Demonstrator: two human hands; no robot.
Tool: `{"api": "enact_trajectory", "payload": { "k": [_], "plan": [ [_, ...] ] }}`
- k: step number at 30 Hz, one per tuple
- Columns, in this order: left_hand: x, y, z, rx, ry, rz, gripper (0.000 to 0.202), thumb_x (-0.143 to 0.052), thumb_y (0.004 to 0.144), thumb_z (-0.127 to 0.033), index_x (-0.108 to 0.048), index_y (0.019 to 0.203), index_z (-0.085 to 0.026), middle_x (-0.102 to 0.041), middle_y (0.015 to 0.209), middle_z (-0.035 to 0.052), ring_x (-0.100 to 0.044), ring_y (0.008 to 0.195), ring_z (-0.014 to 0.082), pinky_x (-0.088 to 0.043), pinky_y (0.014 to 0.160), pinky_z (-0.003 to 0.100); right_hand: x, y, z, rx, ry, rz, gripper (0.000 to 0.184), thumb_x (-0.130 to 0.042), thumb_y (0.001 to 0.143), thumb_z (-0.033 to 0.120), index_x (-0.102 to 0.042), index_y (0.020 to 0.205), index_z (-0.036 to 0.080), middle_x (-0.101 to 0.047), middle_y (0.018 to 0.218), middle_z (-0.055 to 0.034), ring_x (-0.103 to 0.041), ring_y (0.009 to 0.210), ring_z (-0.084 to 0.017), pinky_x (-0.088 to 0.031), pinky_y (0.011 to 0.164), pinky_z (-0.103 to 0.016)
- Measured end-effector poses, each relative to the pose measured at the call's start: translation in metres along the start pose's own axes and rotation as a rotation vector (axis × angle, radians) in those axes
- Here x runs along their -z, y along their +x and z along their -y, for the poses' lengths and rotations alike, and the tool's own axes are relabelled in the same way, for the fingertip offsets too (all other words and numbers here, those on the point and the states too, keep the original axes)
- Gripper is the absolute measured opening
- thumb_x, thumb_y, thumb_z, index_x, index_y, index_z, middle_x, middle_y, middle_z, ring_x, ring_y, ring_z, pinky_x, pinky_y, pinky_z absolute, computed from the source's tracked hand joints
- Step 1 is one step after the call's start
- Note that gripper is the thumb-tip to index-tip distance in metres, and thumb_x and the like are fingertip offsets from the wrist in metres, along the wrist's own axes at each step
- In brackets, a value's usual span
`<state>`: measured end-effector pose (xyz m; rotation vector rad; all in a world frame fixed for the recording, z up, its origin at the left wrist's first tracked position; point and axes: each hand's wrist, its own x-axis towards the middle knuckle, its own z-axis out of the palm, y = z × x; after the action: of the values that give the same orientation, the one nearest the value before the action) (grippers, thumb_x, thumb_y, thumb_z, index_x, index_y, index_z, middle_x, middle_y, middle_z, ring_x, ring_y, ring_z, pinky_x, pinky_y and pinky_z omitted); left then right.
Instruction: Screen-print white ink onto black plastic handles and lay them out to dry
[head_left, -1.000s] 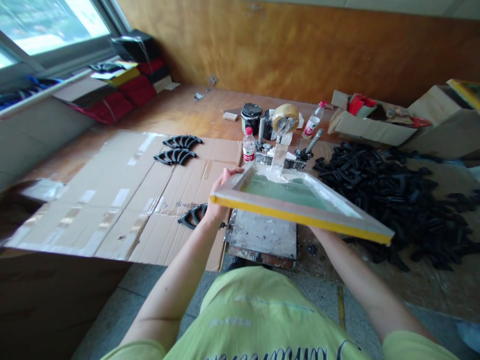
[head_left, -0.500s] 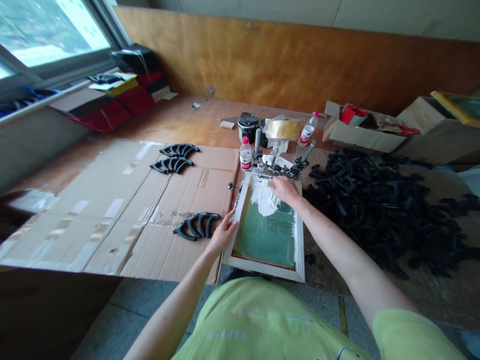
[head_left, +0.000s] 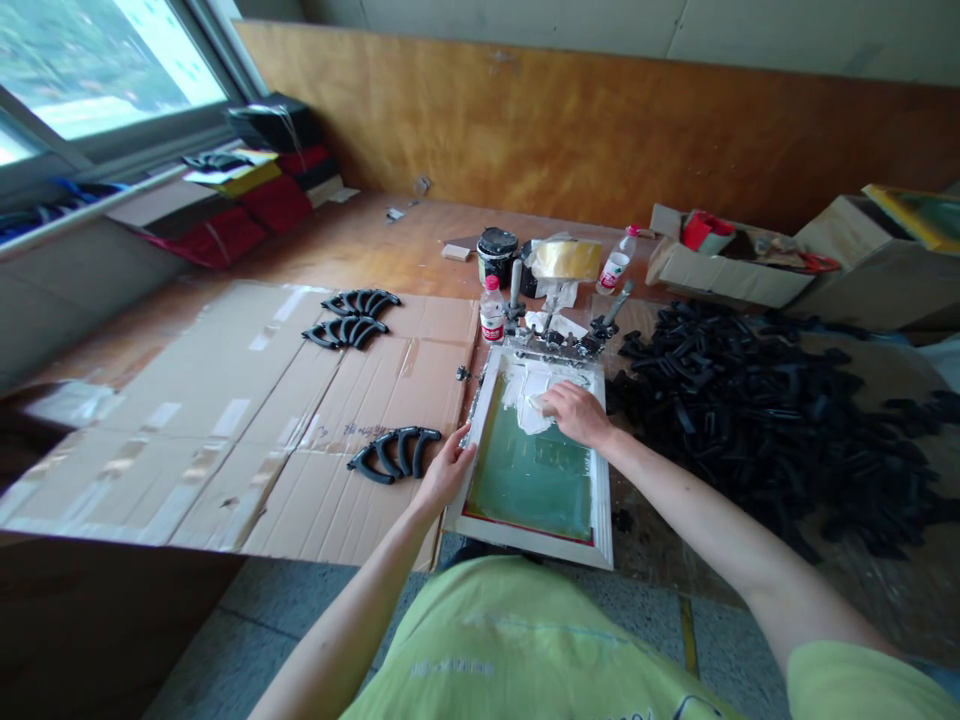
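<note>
A screen printing frame [head_left: 604, 500] with green mesh lies in front of me, fixed to a metal hinge clamp [head_left: 559, 345] at its far end. White ink [head_left: 517, 385] is smeared over the far part of the mesh. My right hand [head_left: 577, 412] is closed on a small pale squeegee, mostly hidden by the fingers, at the near edge of the ink. At the frame's left edge, my left hand [head_left: 450, 467] grips the rim between thumb and fingers. Just left of it, a black curved slotted part [head_left: 395, 453] rests on the cardboard [head_left: 300, 500].
Two similar black parts [head_left: 351, 318] lie farther back on the cardboard. A large heap of black pieces [head_left: 765, 420] is to the right. Behind the frame stand bottles [head_left: 492, 312], an ink tub [head_left: 496, 255] and a tape roll [head_left: 566, 259]. An open carton [head_left: 735, 275] sits back right.
My right hand has come toward me over the mesh, from the frame's far end to the near edge of the white ink. My left hand stays at the frame's left rim.
</note>
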<state>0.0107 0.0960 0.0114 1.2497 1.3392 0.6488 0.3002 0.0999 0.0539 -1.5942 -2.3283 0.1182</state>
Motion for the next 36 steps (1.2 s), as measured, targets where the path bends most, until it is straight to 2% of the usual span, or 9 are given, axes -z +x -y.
{"api": "enact_trajectory", "payload": {
  "k": [4,8,13,17,20,23,27,32,36],
  "plan": [
    [-0.001,0.001,0.001,-0.002,-0.024,0.036,0.066,-0.059,0.079,-0.053,-0.051,0.135,-0.019,-0.063,0.073,0.0001,-0.057,0.063,0.0152,-0.043,0.057,0.023,-0.010,-0.020,0.007,0.113,0.023,0.003,0.031,-0.044,0.086,0.008,-0.067,0.104,0.017,-0.067,0.102,-0.0092,-0.057,0.102,-0.023,-0.045,0.090,-0.035],
    [0.001,-0.002,-0.007,0.020,-0.058,0.072,0.069,-0.060,0.079,-0.053,-0.047,0.138,-0.019,-0.066,0.079,0.0028,-0.061,0.068,0.0167,-0.046,0.058,0.024,0.009,0.009,0.000,-0.061,0.060,0.002,0.027,-0.056,0.088,0.024,-0.065,0.114,0.025,-0.069,0.103,-0.0037,-0.062,0.093,-0.021,-0.047,0.081,-0.031],
    [0.017,-0.022,-0.059,0.050,-0.211,0.153,0.073,-0.063,0.077,-0.057,-0.046,0.140,-0.024,-0.068,0.083,0.0020,-0.061,0.064,0.0148,-0.046,0.055,0.023,0.046,0.067,-0.034,-0.346,-0.015,-0.118,0.059,-0.065,0.083,0.034,-0.047,0.139,0.032,-0.070,0.107,-0.0041,-0.064,0.089,-0.025,-0.047,0.080,-0.036],
    [0.019,-0.020,-0.114,-0.082,-0.338,0.111,0.056,-0.055,0.081,-0.062,-0.063,0.118,-0.021,-0.069,0.090,0.0026,-0.061,0.065,0.0131,-0.047,0.055,0.022,0.062,0.037,-0.084,-0.551,0.029,-0.407,0.043,-0.053,0.088,0.037,-0.058,0.128,0.022,-0.072,0.092,-0.0074,-0.065,0.084,-0.025,-0.047,0.081,-0.036],
    [0.010,-0.001,-0.149,-0.293,-0.450,0.058,0.050,-0.058,0.079,-0.060,-0.063,0.109,-0.020,-0.068,0.104,0.0048,-0.065,0.083,0.0159,-0.051,0.065,0.023,0.038,-0.006,-0.099,-0.715,0.110,-0.464,0.032,-0.047,0.089,0.035,-0.067,0.108,0.018,-0.071,0.084,-0.0088,-0.065,0.079,-0.024,-0.049,0.077,-0.036],
    [-0.002,0.016,-0.169,-0.340,-0.489,0.039,0.050,-0.055,0.081,-0.059,-0.061,0.110,-0.019,-0.069,0.100,0.0069,-0.065,0.085,0.0164,-0.052,0.063,0.024,-0.006,-0.033,-0.077,-0.568,0.212,-0.279,0.029,-0.052,0.087,0.034,-0.066,0.108,0.020,-0.071,0.091,-0.0076,-0.064,0.087,-0.023,-0.050,0.080,-0.037],
    [-0.018,0.010,-0.142,-0.279,-0.519,-0.044,0.054,-0.050,0.084,-0.061,-0.056,0.119,-0.019,-0.069,0.101,0.0082,-0.065,0.080,0.0147,-0.052,0.061,0.023,-0.043,-0.035,-0.027,-0.291,0.153,-0.088,0.026,-0.061,0.084,0.026,-0.066,0.110,0.022,-0.065,0.105,-0.0074,-0.059,0.102,-0.022,-0.045,0.091,-0.037],
    [-0.051,-0.029,-0.049,0.259,-0.331,0.300,0.063,-0.057,0.081,-0.061,-0.054,0.124,-0.014,-0.069,0.111,0.0170,-0.067,0.084,0.0206,-0.052,0.061,0.028,-0.043,-0.036,0.008,-0.234,0.032,-0.090,0.019,-0.050,0.092,0.020,-0.069,0.089,0.022,-0.062,0.099,-0.0073,-0.055,0.098,-0.022,-0.043,0.088,-0.035],
    [-0.071,-0.050,-0.011,0.343,-0.360,0.361,0.063,-0.058,0.081,-0.061,-0.055,0.125,-0.016,-0.065,0.121,0.0167,-0.067,0.091,0.0213,-0.053,0.067,0.030,-0.050,-0.042,0.006,-0.247,0.017,-0.118,0.020,-0.053,0.089,0.018,-0.066,0.104,0.021,-0.062,0.108,-0.0101,-0.051,0.106,-0.026,-0.043,0.090,-0.040]
  ]
}}
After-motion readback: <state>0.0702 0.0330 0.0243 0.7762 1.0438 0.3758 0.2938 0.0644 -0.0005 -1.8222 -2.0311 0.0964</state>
